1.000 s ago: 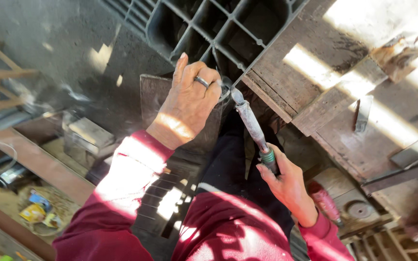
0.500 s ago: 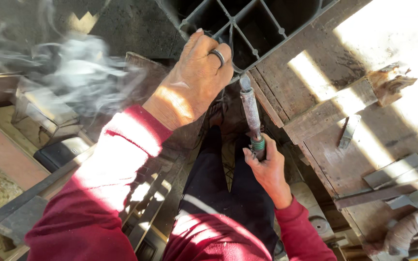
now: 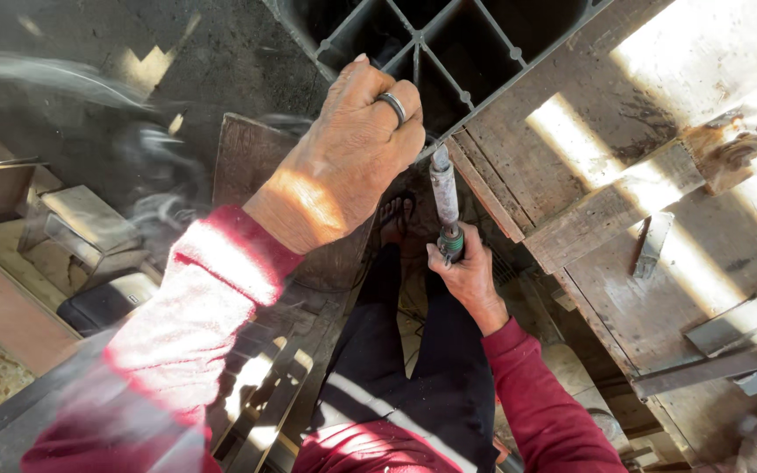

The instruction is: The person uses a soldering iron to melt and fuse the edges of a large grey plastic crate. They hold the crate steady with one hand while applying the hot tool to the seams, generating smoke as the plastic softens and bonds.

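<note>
Head view, looking down past the person's knees. The left hand (image 3: pixel 352 153), a ring on one finger, lies over the edge of a dark plastic grid panel (image 3: pixel 413 44), a crate-like lattice of square cells; its fingers (image 3: pixel 400 96) are curled down over a rib and closed on it, pinning the panel against the worn wooden bench (image 3: pixel 624 140) at the right. The right hand (image 3: pixel 466 276) is wrapped shut around the green-collared handle of a soldering-iron-type tool (image 3: pixel 442 197), a long grey shaft held nearly upright in the picture. Its tip meets the panel just under the left hand's knuckles, at the seam where lattice and bench edge come together; the actual contact point is hidden by the fingers. Thin smoke (image 3: pixel 146 175) drifts at the left over the dark floor, which suggests the tip is hot.

Judged from this, the step in hand is heat work on a rib of the panel, with one hand steadying and the other applying the tip. The next move calls for a steady left grip so the rib does not shift, a slow, controlled travel of the tip along the joint, and care to keep the left fingers off the hot shaft, which passes just beside them.

Surroundings: a splintered wood block (image 3: pixel 733 158) and loose metal strips (image 3: pixel 738 324) lie on the bench, well apart from the work; the person's dark trousers (image 3: pixel 422 368) and red sleeves (image 3: pixel 203 333) fill the lower frame.
</note>
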